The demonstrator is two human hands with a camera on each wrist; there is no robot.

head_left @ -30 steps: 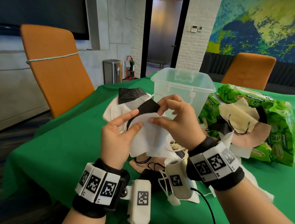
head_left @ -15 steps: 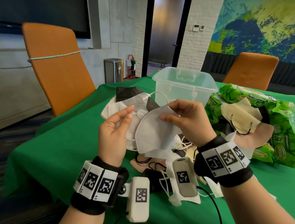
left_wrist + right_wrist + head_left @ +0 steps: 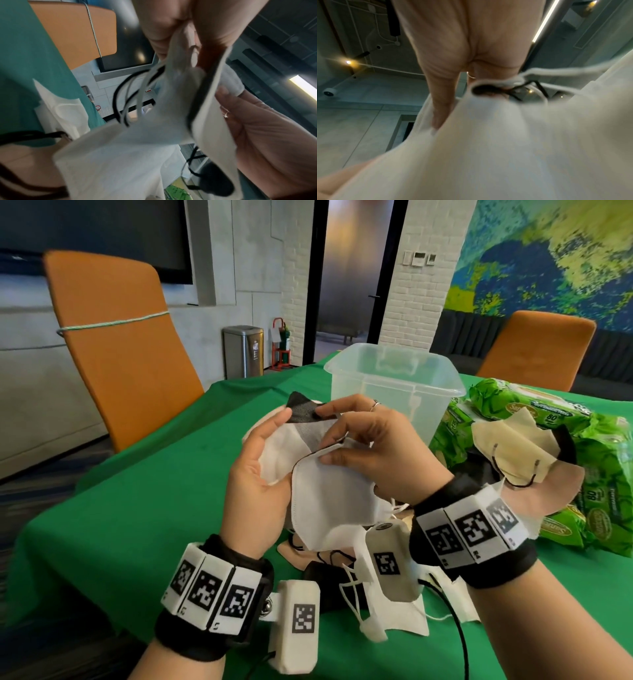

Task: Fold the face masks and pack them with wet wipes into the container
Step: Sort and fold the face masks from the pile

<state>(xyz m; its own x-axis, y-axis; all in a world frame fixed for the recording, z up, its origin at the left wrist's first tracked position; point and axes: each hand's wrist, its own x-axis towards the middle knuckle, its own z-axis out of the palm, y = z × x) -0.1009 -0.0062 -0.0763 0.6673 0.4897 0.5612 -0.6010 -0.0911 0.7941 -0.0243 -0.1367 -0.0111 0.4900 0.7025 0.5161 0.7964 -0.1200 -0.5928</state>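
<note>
The green table [image 3: 113, 508] held my clear container [image 3: 394, 378] at the far side, green wet wipes [image 3: 609, 481] to its right. Near me, my left hand [image 3: 257, 474] cupped a white mask [image 3: 329, 494] and my right hand [image 3: 383, 453] pinched its top edge.

R wrist view blurred; white mask [image 3: 505, 148] hides right hand's [image 3: 453, 47] fingertips.

Soft, matt white fabric on that face mask [image 3: 329, 494], almost papery. The container [image 3: 394, 378] is cloudy, translucent smooth plastic. Wet wipes [image 3: 609, 460] at the right of the frame sit in glossy, crinkled green film. Matt green cloth covers the surface [image 3: 137, 508].
</note>
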